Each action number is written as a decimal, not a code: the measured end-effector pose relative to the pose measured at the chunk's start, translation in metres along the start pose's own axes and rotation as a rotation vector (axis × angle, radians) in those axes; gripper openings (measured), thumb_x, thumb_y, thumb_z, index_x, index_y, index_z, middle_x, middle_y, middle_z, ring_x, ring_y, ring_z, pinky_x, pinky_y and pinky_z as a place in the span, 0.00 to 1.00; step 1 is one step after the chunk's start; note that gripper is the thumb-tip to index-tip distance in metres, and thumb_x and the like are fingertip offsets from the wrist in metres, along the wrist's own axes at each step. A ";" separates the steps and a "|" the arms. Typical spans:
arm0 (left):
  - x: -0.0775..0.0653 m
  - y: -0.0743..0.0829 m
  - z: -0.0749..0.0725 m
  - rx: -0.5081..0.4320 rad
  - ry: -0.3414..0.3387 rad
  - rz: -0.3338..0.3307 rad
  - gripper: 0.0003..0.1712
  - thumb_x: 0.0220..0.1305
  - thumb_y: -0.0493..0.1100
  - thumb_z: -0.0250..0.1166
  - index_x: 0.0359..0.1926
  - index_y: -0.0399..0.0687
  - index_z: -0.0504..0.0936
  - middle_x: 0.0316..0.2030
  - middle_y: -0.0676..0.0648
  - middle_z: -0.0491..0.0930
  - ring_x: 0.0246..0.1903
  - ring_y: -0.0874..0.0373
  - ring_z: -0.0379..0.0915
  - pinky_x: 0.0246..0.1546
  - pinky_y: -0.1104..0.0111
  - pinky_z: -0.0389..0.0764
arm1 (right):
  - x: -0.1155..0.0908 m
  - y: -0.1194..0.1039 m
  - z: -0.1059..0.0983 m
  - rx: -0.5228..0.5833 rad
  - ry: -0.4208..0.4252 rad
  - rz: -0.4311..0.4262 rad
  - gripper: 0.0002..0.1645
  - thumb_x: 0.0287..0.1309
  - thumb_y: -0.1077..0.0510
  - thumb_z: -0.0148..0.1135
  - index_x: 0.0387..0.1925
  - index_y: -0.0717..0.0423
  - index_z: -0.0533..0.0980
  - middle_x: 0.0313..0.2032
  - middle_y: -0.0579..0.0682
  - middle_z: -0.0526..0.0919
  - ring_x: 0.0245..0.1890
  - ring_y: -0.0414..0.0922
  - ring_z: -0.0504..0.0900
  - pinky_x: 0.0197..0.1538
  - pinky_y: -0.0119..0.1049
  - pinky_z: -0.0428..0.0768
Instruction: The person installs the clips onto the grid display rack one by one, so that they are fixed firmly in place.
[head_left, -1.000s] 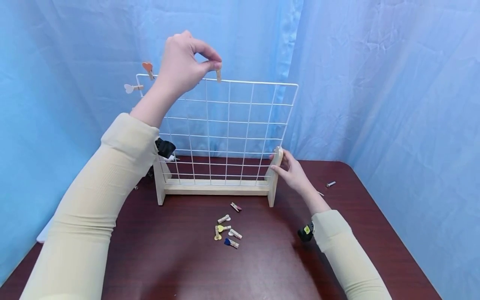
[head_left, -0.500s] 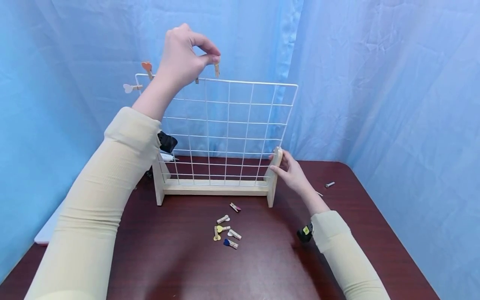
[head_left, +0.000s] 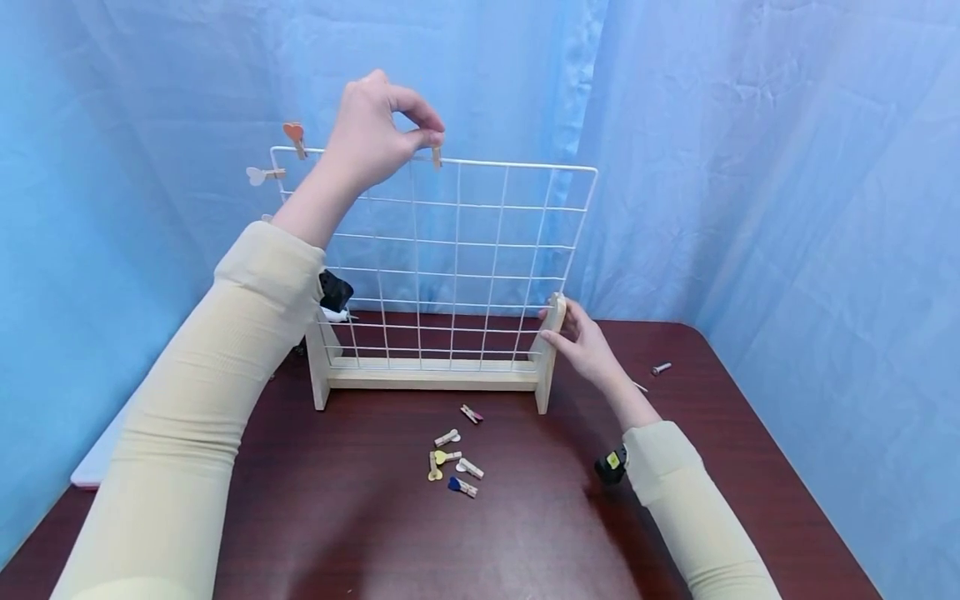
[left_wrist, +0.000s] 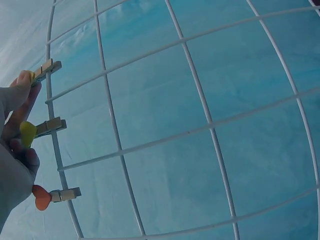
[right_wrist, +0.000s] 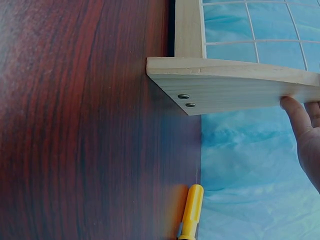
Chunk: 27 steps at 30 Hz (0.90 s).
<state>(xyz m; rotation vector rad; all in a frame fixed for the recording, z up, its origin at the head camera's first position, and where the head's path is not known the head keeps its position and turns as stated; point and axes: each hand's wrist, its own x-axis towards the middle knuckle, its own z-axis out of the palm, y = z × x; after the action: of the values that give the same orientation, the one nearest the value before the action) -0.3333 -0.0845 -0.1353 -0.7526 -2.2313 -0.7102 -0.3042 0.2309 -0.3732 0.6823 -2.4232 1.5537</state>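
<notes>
The peg point(head_left: 437, 157) pinched between the left hand's point(head_left: 375, 133) thumb and finger now sits across the top wire of the white grid point(head_left: 517, 166); half a second ago it was held just above that wire. The left wrist view shows a yellow-heart peg point(left_wrist: 27, 132) and an orange-heart peg point(left_wrist: 42, 198) clipped along the same edge. The right hand's point(head_left: 588, 343) fingers grip the wooden stand's point(head_left: 431, 383) right upright, as before. On the surface point(head_left: 510, 542), the blue-heart peg point(head_left: 463, 487) and its neighbours lie unchanged. The right wrist's black device point(head_left: 606, 472) bears a yellow patch point(head_left: 613, 459), its markings too small to read.
</notes>
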 end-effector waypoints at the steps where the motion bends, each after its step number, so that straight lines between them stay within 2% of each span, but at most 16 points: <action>1: -0.001 0.000 0.000 -0.003 0.000 -0.004 0.12 0.55 0.52 0.62 0.34 0.51 0.85 0.32 0.52 0.82 0.39 0.59 0.63 0.47 0.67 0.61 | 0.000 0.000 0.000 -0.002 0.001 -0.001 0.31 0.56 0.66 0.55 0.60 0.60 0.58 0.51 0.66 0.71 0.53 0.58 0.71 0.50 0.53 0.70; 6: -0.005 0.002 -0.004 0.006 -0.026 0.009 0.15 0.55 0.54 0.60 0.40 0.53 0.83 0.36 0.53 0.81 0.39 0.60 0.62 0.43 0.69 0.63 | 0.002 0.003 0.000 -0.027 0.007 -0.008 0.31 0.56 0.65 0.56 0.60 0.58 0.58 0.51 0.65 0.72 0.52 0.56 0.72 0.50 0.52 0.71; 8: -0.008 0.004 -0.004 0.012 -0.019 0.036 0.16 0.56 0.53 0.60 0.43 0.53 0.82 0.39 0.54 0.80 0.40 0.59 0.63 0.41 0.69 0.64 | 0.002 0.003 0.000 -0.037 0.007 -0.009 0.31 0.56 0.65 0.56 0.60 0.57 0.58 0.51 0.65 0.72 0.52 0.55 0.72 0.50 0.51 0.71; 12: -0.020 0.009 -0.002 -0.026 0.083 0.141 0.18 0.55 0.52 0.61 0.45 0.52 0.81 0.41 0.54 0.80 0.42 0.58 0.65 0.42 0.68 0.64 | 0.001 0.004 -0.001 -0.047 0.006 -0.004 0.31 0.56 0.64 0.56 0.60 0.55 0.58 0.51 0.63 0.72 0.52 0.54 0.72 0.51 0.51 0.71; 15: -0.037 0.014 0.005 -0.121 0.166 0.217 0.17 0.53 0.48 0.64 0.43 0.49 0.81 0.40 0.52 0.81 0.39 0.58 0.68 0.40 0.68 0.65 | 0.001 0.004 -0.001 -0.041 0.002 -0.006 0.30 0.56 0.64 0.56 0.60 0.54 0.59 0.51 0.63 0.72 0.53 0.56 0.71 0.51 0.53 0.70; 17: -0.052 0.017 0.014 -0.197 0.168 0.244 0.16 0.51 0.46 0.66 0.42 0.48 0.82 0.39 0.52 0.81 0.37 0.58 0.69 0.37 0.70 0.66 | 0.002 0.004 0.000 -0.037 -0.002 -0.011 0.30 0.56 0.64 0.56 0.60 0.54 0.58 0.51 0.63 0.72 0.54 0.57 0.70 0.51 0.54 0.69; 19: -0.069 0.017 0.026 -0.253 0.133 0.264 0.16 0.49 0.44 0.67 0.42 0.47 0.81 0.39 0.52 0.81 0.37 0.58 0.70 0.36 0.71 0.68 | 0.002 0.004 0.000 -0.032 -0.001 -0.012 0.30 0.57 0.63 0.55 0.60 0.54 0.59 0.52 0.63 0.72 0.54 0.57 0.70 0.51 0.54 0.69; 22: -0.098 0.014 0.048 -0.290 0.032 0.278 0.17 0.48 0.43 0.68 0.42 0.46 0.81 0.39 0.52 0.81 0.38 0.59 0.70 0.36 0.71 0.69 | 0.002 0.003 0.000 -0.029 -0.001 -0.011 0.30 0.56 0.64 0.56 0.60 0.54 0.59 0.52 0.63 0.72 0.54 0.56 0.70 0.51 0.54 0.69; 27: -0.150 0.005 0.086 -0.281 -0.174 0.235 0.19 0.47 0.46 0.69 0.42 0.48 0.81 0.39 0.53 0.81 0.41 0.60 0.69 0.42 0.68 0.70 | 0.001 0.004 -0.001 -0.027 0.000 -0.017 0.30 0.56 0.65 0.56 0.60 0.55 0.59 0.51 0.63 0.73 0.53 0.55 0.71 0.51 0.53 0.69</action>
<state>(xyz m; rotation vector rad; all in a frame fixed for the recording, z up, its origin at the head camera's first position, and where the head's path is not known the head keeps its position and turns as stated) -0.2746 -0.0710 -0.2971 -1.2350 -2.1688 -0.8790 -0.3070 0.2329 -0.3753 0.6960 -2.4272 1.5113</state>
